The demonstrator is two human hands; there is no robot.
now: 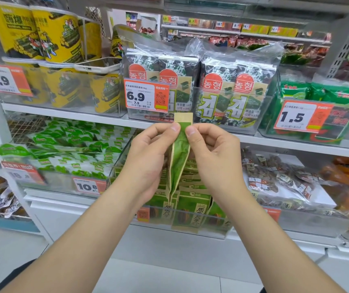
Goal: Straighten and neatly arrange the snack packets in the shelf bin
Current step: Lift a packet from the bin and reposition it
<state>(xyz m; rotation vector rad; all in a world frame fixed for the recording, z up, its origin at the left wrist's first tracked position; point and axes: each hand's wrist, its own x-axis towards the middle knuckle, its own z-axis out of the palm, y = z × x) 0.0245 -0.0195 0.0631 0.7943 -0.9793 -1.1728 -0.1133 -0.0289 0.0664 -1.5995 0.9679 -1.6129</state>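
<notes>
Shop shelves [84, 112] of seaweed snacks fill the background. Left hand [148, 159] and right hand [213, 159] each pinch the top of 1 green packet [179, 161], held upright over the clear bin [190, 230] of matching packets [192, 205] at 6 o'clock. Price tag 6.9 [146, 95] hangs at 11 o'clock.

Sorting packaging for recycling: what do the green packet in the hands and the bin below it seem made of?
Packet: probably a paper-faced pouch, matte; tan kraft-like edges and a dull green face with soft creases. Whether it has an inner lining cannot be told. Bin: clear rigid plastic, glossy; the packets inside show through its front wall.
</notes>
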